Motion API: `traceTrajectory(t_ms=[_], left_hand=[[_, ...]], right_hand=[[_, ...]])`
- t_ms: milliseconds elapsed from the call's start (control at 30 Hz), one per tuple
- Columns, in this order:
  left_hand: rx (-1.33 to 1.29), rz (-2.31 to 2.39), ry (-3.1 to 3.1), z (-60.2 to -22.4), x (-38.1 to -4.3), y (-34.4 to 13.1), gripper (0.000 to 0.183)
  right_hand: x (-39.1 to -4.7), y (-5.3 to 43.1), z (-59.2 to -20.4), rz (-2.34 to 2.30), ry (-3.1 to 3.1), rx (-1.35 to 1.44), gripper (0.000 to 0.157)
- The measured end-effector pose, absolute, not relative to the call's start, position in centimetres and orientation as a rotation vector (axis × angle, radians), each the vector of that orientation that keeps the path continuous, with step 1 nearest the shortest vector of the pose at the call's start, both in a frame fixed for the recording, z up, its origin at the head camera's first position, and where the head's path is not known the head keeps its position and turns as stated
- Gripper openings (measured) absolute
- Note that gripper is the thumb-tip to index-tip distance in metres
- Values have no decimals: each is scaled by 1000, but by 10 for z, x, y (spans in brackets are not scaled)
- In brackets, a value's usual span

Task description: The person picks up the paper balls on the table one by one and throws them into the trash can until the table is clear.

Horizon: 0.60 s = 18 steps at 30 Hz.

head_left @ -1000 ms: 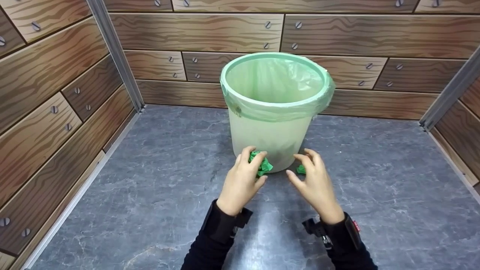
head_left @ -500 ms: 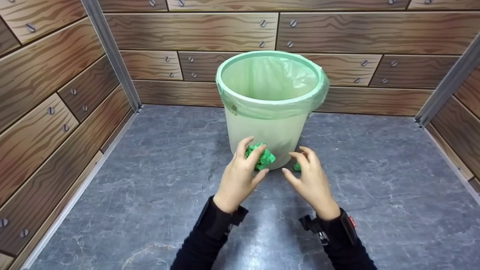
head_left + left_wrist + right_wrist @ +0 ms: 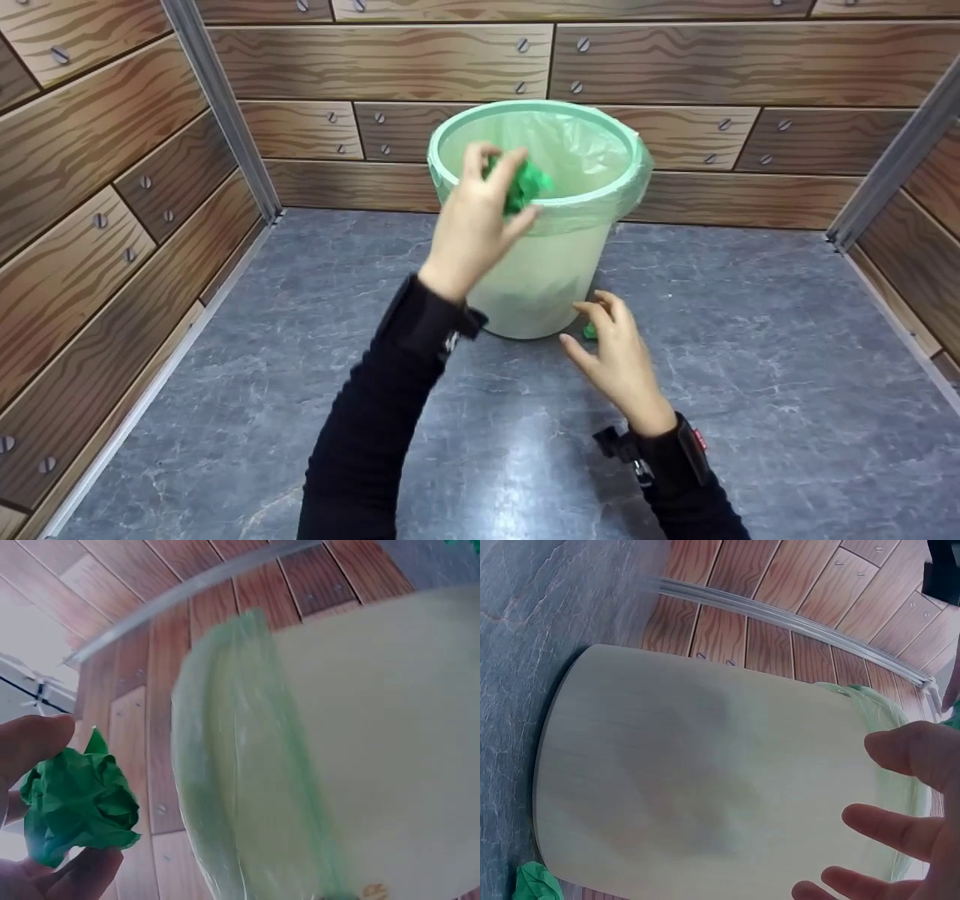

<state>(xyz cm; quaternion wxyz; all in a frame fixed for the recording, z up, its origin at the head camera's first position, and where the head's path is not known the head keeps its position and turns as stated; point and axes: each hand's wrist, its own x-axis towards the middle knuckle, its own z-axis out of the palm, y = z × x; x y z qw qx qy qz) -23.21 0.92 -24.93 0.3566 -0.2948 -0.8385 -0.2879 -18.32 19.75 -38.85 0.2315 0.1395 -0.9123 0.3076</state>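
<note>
My left hand (image 3: 472, 225) holds a crumpled ball of green paper (image 3: 82, 802) between thumb and fingers. In the head view it is at the near rim of a pale trash can (image 3: 536, 277), lined with a thin green bag (image 3: 600, 146). My right hand (image 3: 619, 360) hovers low in front of the can, its fingers loosely bent and apart, holding nothing. Beyond it a second green paper piece (image 3: 590, 331) lies on the floor by the can's base, mostly hidden by the fingers. The right wrist view shows this green paper (image 3: 536, 883) near the can's bottom edge.
The can stands on a grey marbled floor (image 3: 337, 337). Wood-patterned walls (image 3: 397, 64) with metal corner strips (image 3: 232, 105) rise behind and at both sides. Dark blurred shapes show through the can's lower wall.
My left hand has risen from beside the can's base to its rim, carrying the green paper ball. The right hand stays almost where it was, still empty.
</note>
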Motion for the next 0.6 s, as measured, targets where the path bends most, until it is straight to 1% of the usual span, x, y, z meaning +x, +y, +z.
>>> traceTrajectory(t_ms=[100, 300, 467, 600], left_hand=[[-695, -727, -2247, -241, -245, 11, 53], [-599, -744, -2354, -242, -267, 13, 57], [-559, -715, -2379, -246, -273, 11, 60], [-565, -670, -2361, -248, -272, 8, 56]], right_hand=[[-184, 199, -388, 845, -2497, 376, 41], [-184, 199, -387, 847, -2500, 368, 41], [-183, 202, -386, 833, -2526, 355, 39], [-184, 203, -386, 810, -2543, 353, 39]])
